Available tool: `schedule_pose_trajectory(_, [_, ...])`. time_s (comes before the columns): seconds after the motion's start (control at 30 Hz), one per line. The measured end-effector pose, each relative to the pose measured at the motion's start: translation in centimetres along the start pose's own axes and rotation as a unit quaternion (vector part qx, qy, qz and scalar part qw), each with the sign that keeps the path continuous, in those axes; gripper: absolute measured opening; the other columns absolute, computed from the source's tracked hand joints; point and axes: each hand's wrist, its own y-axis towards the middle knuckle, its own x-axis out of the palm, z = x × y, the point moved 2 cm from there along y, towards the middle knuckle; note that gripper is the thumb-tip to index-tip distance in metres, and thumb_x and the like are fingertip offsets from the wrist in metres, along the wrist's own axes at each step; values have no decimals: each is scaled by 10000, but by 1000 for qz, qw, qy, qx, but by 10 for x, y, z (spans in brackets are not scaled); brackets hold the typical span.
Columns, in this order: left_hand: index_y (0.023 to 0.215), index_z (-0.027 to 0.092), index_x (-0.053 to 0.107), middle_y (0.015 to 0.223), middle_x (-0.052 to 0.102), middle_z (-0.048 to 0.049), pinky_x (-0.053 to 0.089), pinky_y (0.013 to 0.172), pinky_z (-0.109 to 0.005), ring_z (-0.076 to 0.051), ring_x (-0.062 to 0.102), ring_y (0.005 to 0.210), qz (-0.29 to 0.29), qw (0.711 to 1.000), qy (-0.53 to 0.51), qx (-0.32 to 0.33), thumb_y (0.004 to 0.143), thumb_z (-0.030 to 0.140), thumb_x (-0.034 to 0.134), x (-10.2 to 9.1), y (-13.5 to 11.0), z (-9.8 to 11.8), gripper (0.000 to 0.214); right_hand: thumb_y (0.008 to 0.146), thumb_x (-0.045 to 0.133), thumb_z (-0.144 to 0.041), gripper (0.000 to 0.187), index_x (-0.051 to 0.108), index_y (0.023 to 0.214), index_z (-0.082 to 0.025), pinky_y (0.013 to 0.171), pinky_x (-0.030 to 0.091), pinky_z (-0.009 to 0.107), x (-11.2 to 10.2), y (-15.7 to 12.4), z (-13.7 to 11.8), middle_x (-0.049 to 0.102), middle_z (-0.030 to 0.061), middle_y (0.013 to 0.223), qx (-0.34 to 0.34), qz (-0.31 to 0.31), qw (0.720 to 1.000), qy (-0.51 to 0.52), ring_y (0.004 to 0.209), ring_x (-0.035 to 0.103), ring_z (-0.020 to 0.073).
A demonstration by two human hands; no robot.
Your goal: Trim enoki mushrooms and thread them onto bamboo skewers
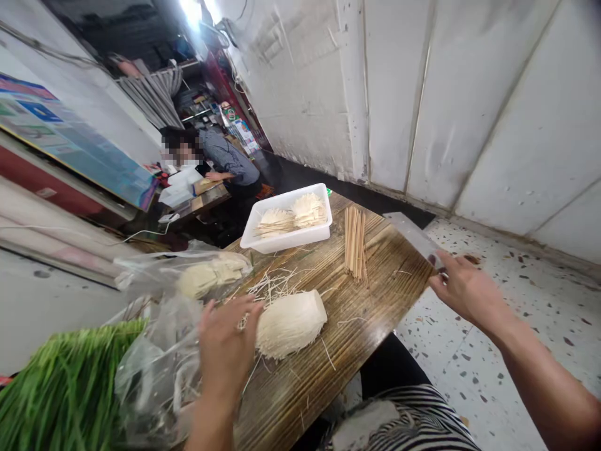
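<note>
My left hand (pixel 228 347) rests on the wooden table (pixel 375 282), fingers curled onto the near end of a pale bundle of thin white strands (pixel 291 322). Loose strands (pixel 275 285) lie scattered just beyond it. My right hand (pixel 464 288) is off the table's right edge, closed on the handle of a broad cleaver (pixel 413 237) whose blade points away over the table corner. A bunch of wooden skewers (pixel 355 244) lies between the bundle and the cleaver.
A white tray (pixel 263 241) with two more strand bundles sits at the far end. Clear plastic bags (pixel 159 369) and green chives (pixel 66 388) lie at the left. A seated person (pixel 225 160) works at another table beyond. Speckled floor lies to the right.
</note>
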Motion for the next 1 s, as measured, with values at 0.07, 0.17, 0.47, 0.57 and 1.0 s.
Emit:
schedule_pose_trajectory(0.07, [886, 200, 708, 960, 745, -72, 295, 1068, -471, -206, 670, 943, -35, 998, -8, 51, 917, 345, 408, 13, 0, 28, 334, 856, 419, -285, 363, 504, 1178, -139, 518, 404, 286, -13, -15, -4, 596, 76, 762, 15, 29, 996, 87, 597, 575, 201])
schedule_pose_trajectory(0.17, [1299, 138, 492, 1310, 570, -128, 271, 1083, -502, -241, 495, 1238, -95, 992, 29, 76, 947, 297, 306, 43, -3, 55, 429, 927, 335, -409, 314, 504, 993, -154, 443, 407, 269, -17, -46, -25, 511, -14, 539, 52, -32, 946, 320, 422, 504, 147])
schedule_pose_trajectory(0.47, [1451, 90, 191, 1446, 406, -151, 231, 1127, -479, -222, 321, 1363, -155, 974, 64, 153, 946, 275, 304, 77, -27, 48, 550, 895, 396, -568, 364, 348, 820, -215, 268, 318, 131, 43, -99, -106, 397, -118, 553, 74, -349, 636, 684, 297, 363, 23])
schedule_pose_trajectory(0.57, [1461, 109, 157, 1448, 403, -149, 198, 1138, -493, -212, 305, 1370, -147, 976, 71, 142, 948, 258, 302, 64, -23, 42, 553, 900, 382, -565, 359, 352, 831, -214, 255, 313, 120, 56, -95, -107, 384, -122, 538, 69, -360, 626, 689, 297, 370, 26])
schedule_pose_trajectory(1.0, [1444, 132, 225, 1400, 463, -149, 256, 1110, -487, -231, 338, 1349, -180, 964, 63, 187, 936, 243, 349, 73, -35, 43, 534, 918, 370, -476, 284, 339, 813, -213, 246, 317, 127, 61, -89, -114, 413, -106, 556, 64, -401, 634, 658, 309, 385, 32])
